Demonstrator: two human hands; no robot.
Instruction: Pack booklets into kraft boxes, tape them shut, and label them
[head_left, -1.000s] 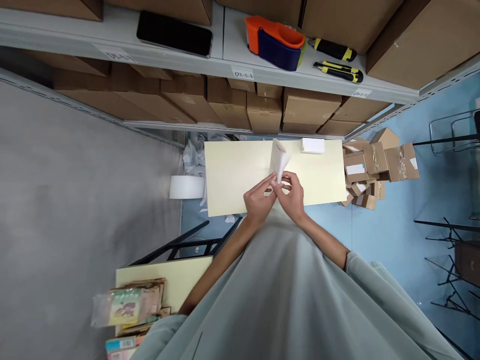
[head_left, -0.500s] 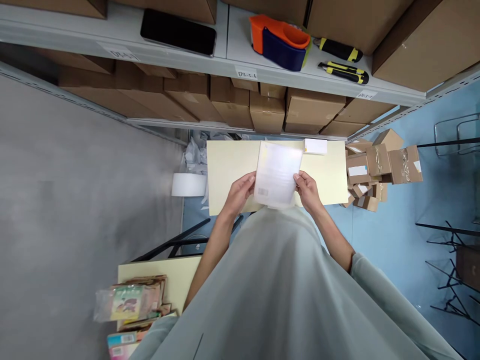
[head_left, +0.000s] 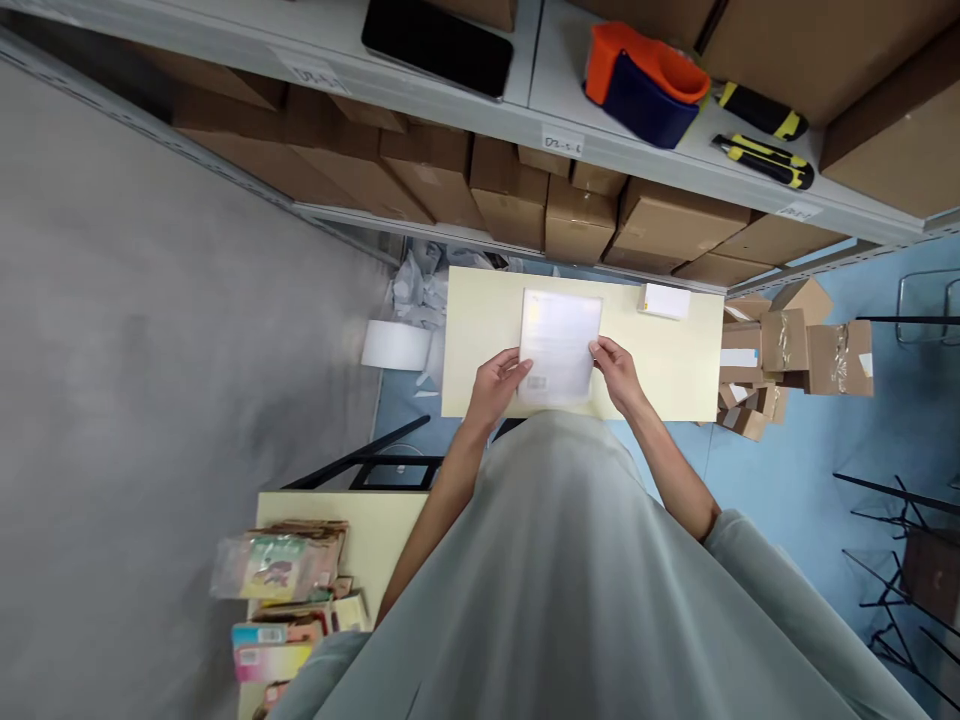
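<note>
Over the pale yellow table (head_left: 660, 370) I hold a thin white book (head_left: 561, 345) by its two sides. Its face is washed out by glare, and a barcode patch shows near its lower left corner. My left hand (head_left: 498, 385) is closed on the lower left edge, the thumb lying over the face near the barcode. At the right edge my right hand (head_left: 616, 372) pinches the book between thumb and fingers. Beyond the book, a small white box (head_left: 664, 301) lies at the table's far right edge.
A metal shelf (head_left: 450, 95) with cardboard boxes crosses the far side, bearing a phone (head_left: 437, 45), an orange and blue tape dispenser (head_left: 645, 85) and box cutters (head_left: 765, 160). Wrapped books (head_left: 281, 570) pile on a side table at lower left. Cartons (head_left: 784, 345) are stacked right.
The head view has shifted and turned slightly, so the shelf sits farther right. The book is held straighter, and my left thumb now lies over its face.
</note>
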